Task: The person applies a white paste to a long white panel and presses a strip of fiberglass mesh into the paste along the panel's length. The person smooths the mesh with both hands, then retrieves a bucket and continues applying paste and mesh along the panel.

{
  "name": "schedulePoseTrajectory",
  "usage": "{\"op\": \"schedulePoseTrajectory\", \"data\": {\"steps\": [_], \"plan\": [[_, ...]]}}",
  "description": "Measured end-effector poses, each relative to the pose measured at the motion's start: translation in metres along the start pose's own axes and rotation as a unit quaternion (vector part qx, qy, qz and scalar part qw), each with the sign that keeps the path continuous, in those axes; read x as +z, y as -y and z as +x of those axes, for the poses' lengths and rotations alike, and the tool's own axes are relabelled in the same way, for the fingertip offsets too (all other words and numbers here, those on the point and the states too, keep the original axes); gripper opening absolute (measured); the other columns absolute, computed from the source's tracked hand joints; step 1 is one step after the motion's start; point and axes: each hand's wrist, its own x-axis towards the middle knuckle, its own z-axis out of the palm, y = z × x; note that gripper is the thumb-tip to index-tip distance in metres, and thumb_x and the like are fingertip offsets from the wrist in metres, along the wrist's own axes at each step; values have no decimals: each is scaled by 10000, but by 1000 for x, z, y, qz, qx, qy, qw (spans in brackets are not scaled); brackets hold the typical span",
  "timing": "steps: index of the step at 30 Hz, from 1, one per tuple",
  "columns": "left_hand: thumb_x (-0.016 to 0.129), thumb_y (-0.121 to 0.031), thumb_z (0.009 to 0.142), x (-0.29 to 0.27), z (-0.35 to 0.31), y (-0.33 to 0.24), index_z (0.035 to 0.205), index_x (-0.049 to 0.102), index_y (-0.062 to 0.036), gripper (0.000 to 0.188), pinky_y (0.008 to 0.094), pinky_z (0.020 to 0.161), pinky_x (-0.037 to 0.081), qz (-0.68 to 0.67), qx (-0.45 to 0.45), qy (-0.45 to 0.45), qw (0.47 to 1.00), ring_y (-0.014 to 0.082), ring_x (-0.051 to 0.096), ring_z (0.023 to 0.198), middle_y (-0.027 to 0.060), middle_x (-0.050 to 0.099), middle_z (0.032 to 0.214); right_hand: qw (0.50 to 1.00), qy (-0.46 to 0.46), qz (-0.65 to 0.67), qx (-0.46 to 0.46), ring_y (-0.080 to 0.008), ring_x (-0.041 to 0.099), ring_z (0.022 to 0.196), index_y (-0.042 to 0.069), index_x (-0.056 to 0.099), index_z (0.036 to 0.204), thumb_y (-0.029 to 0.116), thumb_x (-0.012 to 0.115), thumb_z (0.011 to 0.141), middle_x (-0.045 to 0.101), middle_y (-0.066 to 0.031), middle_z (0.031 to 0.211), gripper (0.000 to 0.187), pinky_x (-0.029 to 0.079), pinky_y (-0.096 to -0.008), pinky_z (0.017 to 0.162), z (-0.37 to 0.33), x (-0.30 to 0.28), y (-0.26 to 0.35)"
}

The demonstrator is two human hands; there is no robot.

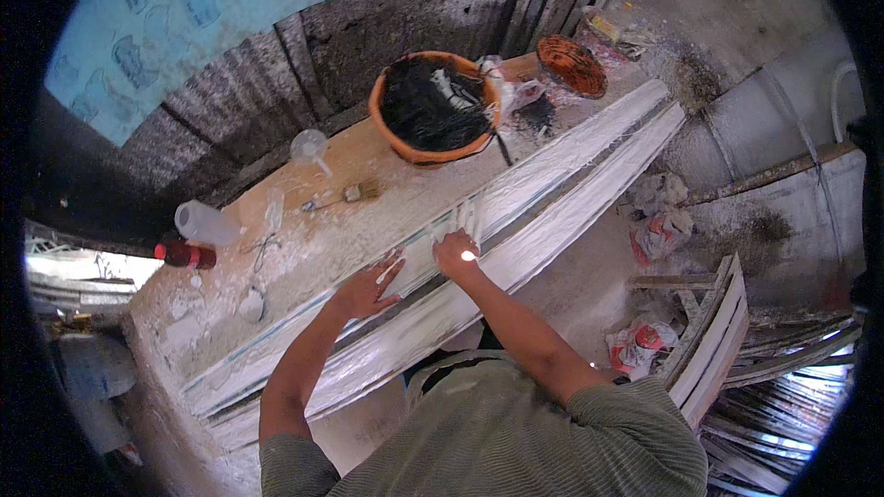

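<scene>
Two long, curved white-coated strips (589, 161) run diagonally across the bench, with a dark groove between them. My left hand (366, 289) lies on the strip farther from me. Its fingers are spread and smeared with white. Farther along the same strip, my right hand (455, 254) is closed, pressing down with its knuckles bent. Pale streaks or fibres (468, 214) show just beyond its fingers; what it grips is too small to make out. A bright spot glints at the base of that hand.
On the bench (322, 212) stand an orange basin (376, 115) of black material, a brush (361, 190), a clear cup (309, 144), a white bottle (207, 224) and a red bottle (186, 255). An orange-rimmed dark disc (571, 66) lies farther off. A wooden frame (709, 331) stands at right.
</scene>
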Motion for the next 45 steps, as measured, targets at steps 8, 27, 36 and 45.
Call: {"op": "schedulePoseTrajectory", "data": {"steps": [8, 27, 36, 45], "plan": [[470, -474, 970, 20, 194, -26, 1538, 140, -48, 783, 397, 1186, 250, -7, -8, -2, 1000, 354, 231, 1452, 166, 103, 1612, 997, -25, -4, 68, -424, 607, 1073, 51, 702, 1055, 368, 452, 955, 664, -172, 1125, 415, 479, -586, 911, 153, -60, -223], [420, -471, 987, 45, 252, -59, 1487, 305, -67, 653, 440, 1161, 297, 12, 59, -31, 998, 302, 225, 1465, 114, 201, 1600, 995, -15, -57, -75, -430, 573, 1082, -61, 674, 1019, 346, 548, 883, 616, -300, 1120, 447, 458, -512, 951, 127, -27, -254], [550, -392, 953, 15, -8, -39, 1463, 336, -76, 638, 464, 1141, 322, 56, -62, 34, 996, 378, 295, 1424, 135, 214, 1594, 977, 83, -31, -196, -399, 556, 1170, 9, 551, 1296, 478, 568, 860, 573, -252, 1237, 641, 434, -520, 994, -32, 48, -48], [467, -495, 968, 7, 4, -34, 1515, 236, -87, 721, 418, 1173, 286, 55, -101, 42, 992, 311, 213, 1467, 96, 122, 1620, 999, 11, -34, -25, -360, 625, 1075, 14, 689, 1104, 468, 587, 841, 615, -220, 1193, 534, 504, -498, 885, 28, -40, -95]]}}
